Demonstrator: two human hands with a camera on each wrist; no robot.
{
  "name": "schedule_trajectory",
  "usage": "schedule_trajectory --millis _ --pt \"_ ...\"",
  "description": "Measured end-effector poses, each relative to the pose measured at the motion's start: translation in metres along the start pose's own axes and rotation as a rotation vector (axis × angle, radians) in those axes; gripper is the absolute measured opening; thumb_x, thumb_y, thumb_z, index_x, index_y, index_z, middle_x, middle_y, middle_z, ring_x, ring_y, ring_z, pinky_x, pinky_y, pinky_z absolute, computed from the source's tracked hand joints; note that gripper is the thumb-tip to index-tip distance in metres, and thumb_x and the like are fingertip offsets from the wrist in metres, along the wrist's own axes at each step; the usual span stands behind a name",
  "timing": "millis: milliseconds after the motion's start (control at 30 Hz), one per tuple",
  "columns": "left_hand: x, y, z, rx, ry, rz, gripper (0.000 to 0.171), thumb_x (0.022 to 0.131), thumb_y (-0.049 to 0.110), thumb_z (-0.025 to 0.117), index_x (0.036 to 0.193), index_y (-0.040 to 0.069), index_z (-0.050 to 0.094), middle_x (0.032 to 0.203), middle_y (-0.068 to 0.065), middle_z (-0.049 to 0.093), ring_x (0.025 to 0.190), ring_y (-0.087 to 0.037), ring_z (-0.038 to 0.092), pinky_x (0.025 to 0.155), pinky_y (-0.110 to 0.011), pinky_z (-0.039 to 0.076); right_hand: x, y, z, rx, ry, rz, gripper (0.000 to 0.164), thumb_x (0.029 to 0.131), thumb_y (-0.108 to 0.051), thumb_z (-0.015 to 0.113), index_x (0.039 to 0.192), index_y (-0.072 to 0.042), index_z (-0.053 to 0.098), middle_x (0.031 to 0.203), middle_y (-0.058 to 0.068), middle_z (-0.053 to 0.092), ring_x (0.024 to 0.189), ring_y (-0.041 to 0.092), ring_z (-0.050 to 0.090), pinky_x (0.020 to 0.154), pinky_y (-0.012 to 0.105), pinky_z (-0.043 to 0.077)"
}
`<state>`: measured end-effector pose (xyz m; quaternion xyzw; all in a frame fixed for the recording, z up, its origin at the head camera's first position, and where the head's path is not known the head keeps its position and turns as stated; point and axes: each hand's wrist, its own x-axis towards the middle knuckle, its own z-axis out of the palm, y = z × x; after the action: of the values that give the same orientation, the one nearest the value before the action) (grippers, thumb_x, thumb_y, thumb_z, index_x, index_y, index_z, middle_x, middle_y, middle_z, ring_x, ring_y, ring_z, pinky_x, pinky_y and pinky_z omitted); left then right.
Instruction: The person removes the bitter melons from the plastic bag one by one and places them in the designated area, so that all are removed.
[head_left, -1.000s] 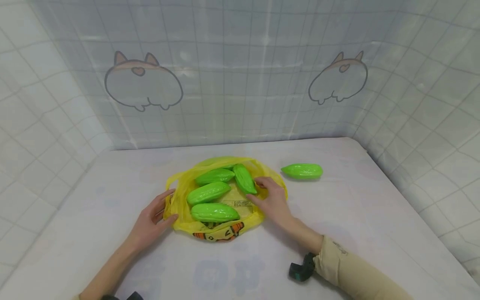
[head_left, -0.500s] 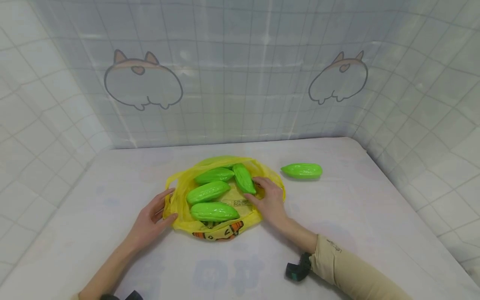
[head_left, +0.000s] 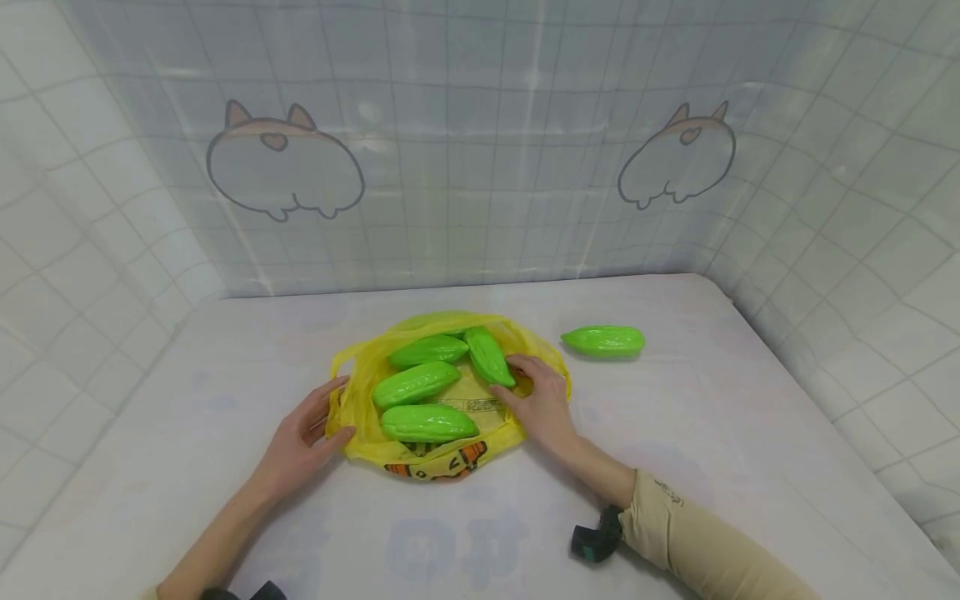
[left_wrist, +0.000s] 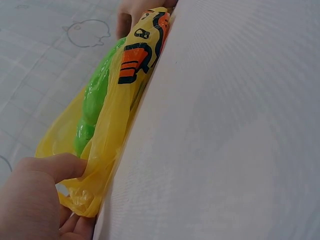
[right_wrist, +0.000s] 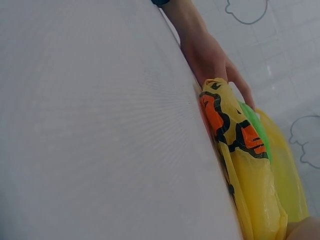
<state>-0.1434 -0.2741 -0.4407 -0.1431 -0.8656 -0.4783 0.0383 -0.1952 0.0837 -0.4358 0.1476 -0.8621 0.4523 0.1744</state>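
Left hand [head_left: 303,437] has the side of the yellow plastic bag [head_left: 358,417], thumb on one side of the film and fingers on the other, with a fair gap between the tips. Right hand [head_left: 546,404] is inside the mouth, thumb and fingers around the near end of a slanted green bitter melon [head_left: 487,357]. Three more melons [head_left: 416,385] lie to its left in the bag; a loose melon [head_left: 604,342] sits out on the white tabletop [head_left: 675,400], off to the right.
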Motion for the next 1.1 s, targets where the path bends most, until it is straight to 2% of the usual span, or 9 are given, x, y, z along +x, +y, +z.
schedule_trajectory --millis 1100 --pt "-0.0001 -0.0030 0.0005 -0.010 -0.004 -0.011 0.068 0.096 0.018 0.068 0.155 0.027 0.036 0.161 -0.013 0.032 0.142 -0.044 0.035 0.098 -0.002 0.035 -0.0010 -0.0013 -0.0064 0.083 0.019 0.068 0.040 0.082 -0.011 0.082 0.119 -0.002 0.069 0.120 0.013 0.070 0.109 0.027 0.068 0.098 0.040 0.055"
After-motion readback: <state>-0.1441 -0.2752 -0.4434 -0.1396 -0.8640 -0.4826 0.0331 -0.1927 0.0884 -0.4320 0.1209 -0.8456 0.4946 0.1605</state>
